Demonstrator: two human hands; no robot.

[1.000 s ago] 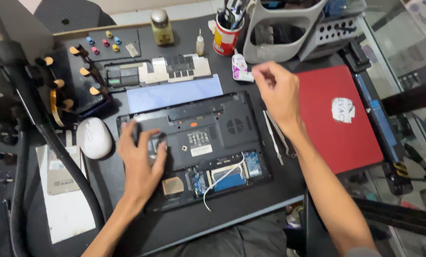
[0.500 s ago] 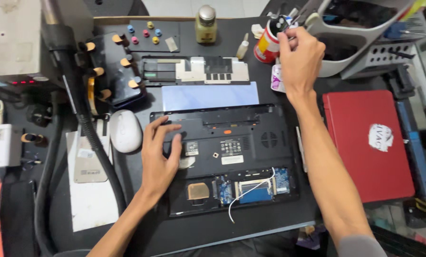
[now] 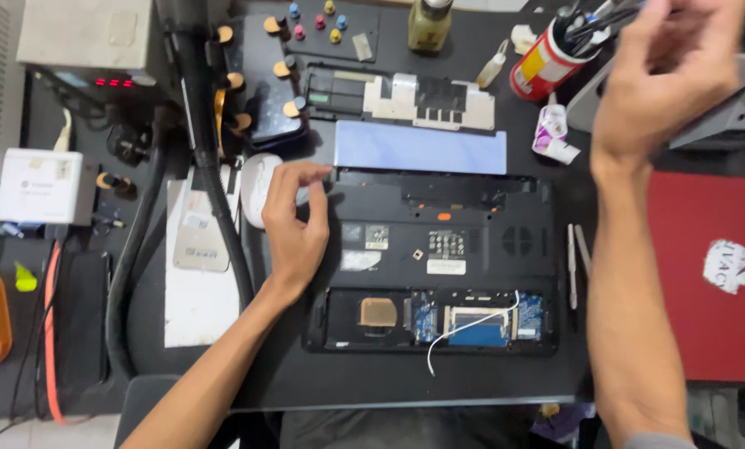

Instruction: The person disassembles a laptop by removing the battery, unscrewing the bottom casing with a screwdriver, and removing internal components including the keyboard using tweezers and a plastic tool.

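Head view: black laptop [image 3: 439,249] lies upside down at the middle of the dark bench [image 3: 306,382], base cover partly off, circuit boards and a loose white wire [image 3: 464,328] exposed along its near edge. Left hand [image 3: 293,220] rests on the laptop's left rear corner, fingers curled loosely, fingertips at the corner edge; it touches the casing but grips nothing. White mouse [image 3: 256,187] sits just beside that hand, partly hidden by it. Right hand [image 3: 668,71] is raised well clear of the laptop, above the bench's far right, near a red-and-yellow can [image 3: 543,62] stuffed with tools. Fingers are bunched and blurred; cannot tell whether they pinch anything.

Outward: pale blue sheet [image 3: 421,148] lies just behind the laptop, with a flat metal plate [image 3: 431,100] beyond it. Two slim tools [image 3: 576,258] lie beside the laptop's right edge. Red laptop lid [image 3: 697,274] lies further right. Thick black hose [image 3: 210,166] runs down the left side.
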